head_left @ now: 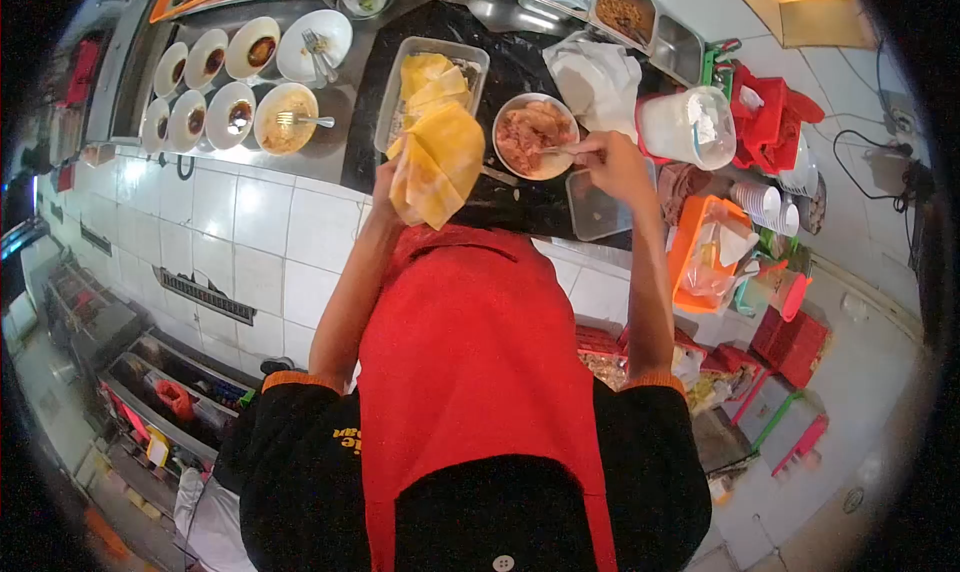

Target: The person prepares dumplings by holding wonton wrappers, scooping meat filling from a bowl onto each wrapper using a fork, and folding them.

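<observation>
The left hand (384,189), partly hidden, grips yellow sheets (440,167) covering it, while the right hand (612,160) clasps a utensil (562,150), tip lost in pink mixture (525,132) in the bowl (548,174) just beside.

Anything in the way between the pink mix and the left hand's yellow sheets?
Only the bowl rim visibly stands between pink mix and yellow sheets; a narrow light item lies on the dark counter, nearer the wearer.

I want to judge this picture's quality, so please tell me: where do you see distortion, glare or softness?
Head view: wide-angle bending, with black corners; head view: glare patches on the white tiles; head view: yellow sheets and pink filling fairly clear, far-left edge dim and soft.
</observation>
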Demonstrator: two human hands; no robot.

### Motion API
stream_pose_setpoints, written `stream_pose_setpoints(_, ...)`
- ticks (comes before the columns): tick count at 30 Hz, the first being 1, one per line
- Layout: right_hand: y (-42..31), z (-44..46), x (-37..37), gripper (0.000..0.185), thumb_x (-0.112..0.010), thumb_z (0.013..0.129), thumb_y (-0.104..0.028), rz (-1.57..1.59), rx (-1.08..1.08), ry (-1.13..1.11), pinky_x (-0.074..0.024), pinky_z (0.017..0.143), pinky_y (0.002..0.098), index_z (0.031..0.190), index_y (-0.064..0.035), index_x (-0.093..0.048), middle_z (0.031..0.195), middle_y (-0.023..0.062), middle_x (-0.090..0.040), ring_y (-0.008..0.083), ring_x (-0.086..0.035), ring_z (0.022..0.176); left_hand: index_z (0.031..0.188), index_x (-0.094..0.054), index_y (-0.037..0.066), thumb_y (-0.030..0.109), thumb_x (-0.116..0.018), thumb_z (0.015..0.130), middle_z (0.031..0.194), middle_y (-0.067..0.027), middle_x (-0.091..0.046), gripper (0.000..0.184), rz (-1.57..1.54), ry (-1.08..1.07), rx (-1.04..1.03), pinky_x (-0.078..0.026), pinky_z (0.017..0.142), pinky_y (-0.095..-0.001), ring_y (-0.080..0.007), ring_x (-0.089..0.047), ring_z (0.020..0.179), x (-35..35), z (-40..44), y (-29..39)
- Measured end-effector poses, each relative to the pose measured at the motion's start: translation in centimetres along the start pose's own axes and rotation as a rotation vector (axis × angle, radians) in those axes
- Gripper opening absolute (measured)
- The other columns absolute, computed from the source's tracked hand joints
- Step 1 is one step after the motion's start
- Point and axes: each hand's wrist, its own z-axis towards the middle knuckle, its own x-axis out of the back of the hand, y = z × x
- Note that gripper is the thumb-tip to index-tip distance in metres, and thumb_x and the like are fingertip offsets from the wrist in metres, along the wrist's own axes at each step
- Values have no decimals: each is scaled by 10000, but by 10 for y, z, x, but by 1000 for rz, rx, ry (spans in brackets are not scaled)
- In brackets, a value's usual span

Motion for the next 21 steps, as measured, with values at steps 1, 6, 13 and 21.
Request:
stream_pose_setpoints(1, -13, -2, 1, 208, -685, 760, -14, 4, 16, -2, -515, 684, 374, 955, -70, -735, 867, 145, -696, 315, -680, 814, 1315, -496, 14, 437, -395, 1013, 1231, -149, -603, 529, 6, 2, -15, -527, 922, -407, -278, -624, 1079, 0, 1, -1)
stream_pose_setpoints(6, -98, -22, 4, 288, -598, 850, 88, 343, 203, 108, -410, 543, 202, 1062, -62, -723, 926, 32, -666, 63, -527, 674, 1304, -498, 26, 428, -435, 1004, 1154, -111, -626, 507, 118, -24, 3, -557, 847, -369, -224, -645, 1006, -39, 1, -7)
stream_pose_setpoints(13, -83, -9, -30, 312, -546, 802, 184, 436, 424, 465, -450, 639, 204, 986, 6, -724, 913, 82, -663, 113, -586, 709, 1258, -519, 24, 447, -392, 1012, 1104, -102, -628, 506, 66, -215, 32, -567, 795, -339, -199, -653, 938, -70, -8, -4)
stream_pose_setpoints(21, -112, -42, 14, 271, -550, 871, 100, 626, 162, 197, -406, 552, 198, 1062, -10, -708, 868, 57, -644, 76, -541, 634, 1232, -526, -5, 417, -395, 1021, 1071, -94, -618, 490, 215, -102, -79, -552, 808, -322, -195, -646, 926, -77, -11, 9)
